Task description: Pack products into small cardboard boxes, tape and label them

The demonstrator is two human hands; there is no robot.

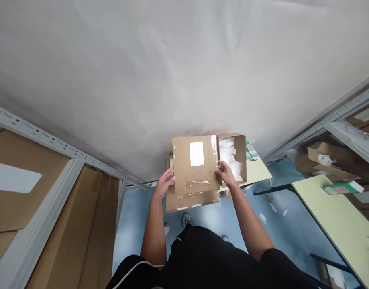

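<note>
A cardboard box [180, 164] with a white label [196, 154] and shiny clear tape is between my two hands. My left hand [164, 184] grips its left side, fingers at the edge. On the opposite side, my right hand [226, 173] holds the box's right edge, thumb and fingers bent around it. Beneath it shows another cardboard carton [193, 200], partly covered. Right beside my right hand stands an open carton [241, 150] with white, crumpled, soft-looking pieces [228, 150] in it.
A pale yellow table [261, 172] carries a green and pink packet [250, 150]. Shelves with big cartons [72, 224] line the left. At right are a second table [331, 224], a green box [341, 187] and more cartons. White scraps [263, 218] lie on the blue floor.
</note>
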